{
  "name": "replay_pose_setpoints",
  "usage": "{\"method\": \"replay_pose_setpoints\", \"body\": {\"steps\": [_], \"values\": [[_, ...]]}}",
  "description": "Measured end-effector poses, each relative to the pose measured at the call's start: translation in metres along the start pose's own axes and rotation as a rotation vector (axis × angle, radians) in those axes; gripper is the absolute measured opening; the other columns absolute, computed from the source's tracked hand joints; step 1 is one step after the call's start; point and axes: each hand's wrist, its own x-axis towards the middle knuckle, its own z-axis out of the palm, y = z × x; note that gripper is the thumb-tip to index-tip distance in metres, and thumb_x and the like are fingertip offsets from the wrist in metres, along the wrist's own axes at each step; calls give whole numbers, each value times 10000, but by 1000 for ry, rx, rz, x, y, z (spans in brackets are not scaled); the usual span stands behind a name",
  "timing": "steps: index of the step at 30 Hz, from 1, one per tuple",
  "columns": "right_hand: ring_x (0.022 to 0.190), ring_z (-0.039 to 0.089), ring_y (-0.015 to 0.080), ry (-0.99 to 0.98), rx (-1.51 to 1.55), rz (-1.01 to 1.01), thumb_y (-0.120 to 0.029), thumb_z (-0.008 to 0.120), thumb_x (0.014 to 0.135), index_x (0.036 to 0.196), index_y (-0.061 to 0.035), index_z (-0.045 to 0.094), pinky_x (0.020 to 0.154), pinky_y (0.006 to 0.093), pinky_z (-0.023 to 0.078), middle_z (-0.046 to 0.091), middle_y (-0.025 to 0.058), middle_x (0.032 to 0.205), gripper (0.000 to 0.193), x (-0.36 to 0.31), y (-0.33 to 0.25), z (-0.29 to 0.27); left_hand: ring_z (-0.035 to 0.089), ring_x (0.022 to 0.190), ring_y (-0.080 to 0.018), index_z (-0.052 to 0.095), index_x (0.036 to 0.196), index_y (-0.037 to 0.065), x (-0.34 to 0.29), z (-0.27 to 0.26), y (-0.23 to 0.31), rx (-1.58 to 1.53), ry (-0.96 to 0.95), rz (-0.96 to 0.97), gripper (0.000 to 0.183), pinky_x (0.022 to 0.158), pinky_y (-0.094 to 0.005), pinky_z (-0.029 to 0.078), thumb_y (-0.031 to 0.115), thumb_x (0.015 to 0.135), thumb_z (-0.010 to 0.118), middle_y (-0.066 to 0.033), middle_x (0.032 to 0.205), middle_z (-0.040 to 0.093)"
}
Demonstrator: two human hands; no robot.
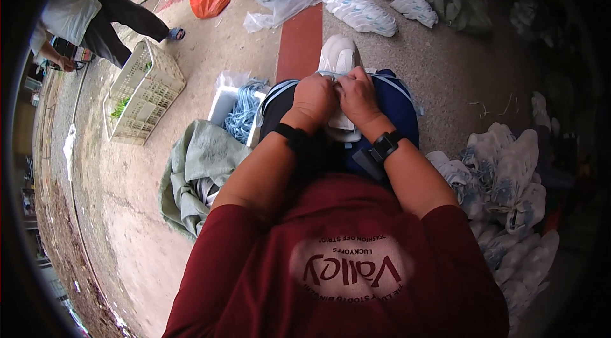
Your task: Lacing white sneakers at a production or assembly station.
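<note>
A white sneaker (340, 53) rests between my knees with its toe pointing away from me. My left hand (314, 100) and my right hand (358, 96) meet over its lacing area, fingers pinched close together. A light blue shoelace (327, 74) runs across the shoe at my fingertips, and both hands grip it there. The fingers cover the eyelets and part of the lace. More pale blue laces (393, 83) lie draped over my thighs. Left of my knee, a white box (221, 106) holds a bundle of light blue laces (242, 115).
Heaps of white shoes (503, 172) lie to my right, with rows of white shoes (359, 12) ahead. A grey-green sack (203, 153) sits at my left. Beyond are a cream plastic crate (153, 99) with greens, an orange bag (209, 0) and a standing person (86, 10).
</note>
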Motion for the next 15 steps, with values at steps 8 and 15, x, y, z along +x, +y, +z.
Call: {"method": "replay_pose_setpoints", "body": {"steps": [8,15], "values": [[814,502,299,-30,-259,-91,-119,571,738,745,-43,636,747,377,396,546,142,837,100,3,-16,-10,626,653,-194,659,865,-17,-1,7,-27,-510,-86,-113,155,644,-294,482,77,755,603,-159,744,656],[838,504,326,32,-121,-210,-64,550,693,705,-33,604,755,409,416,542,174,985,64,0,-9,-28,622,665,-294,660,763,10,-10,6,-29,-621,-22,-259,151,662,-355,487,140,686,646,-178,707,632]]}}
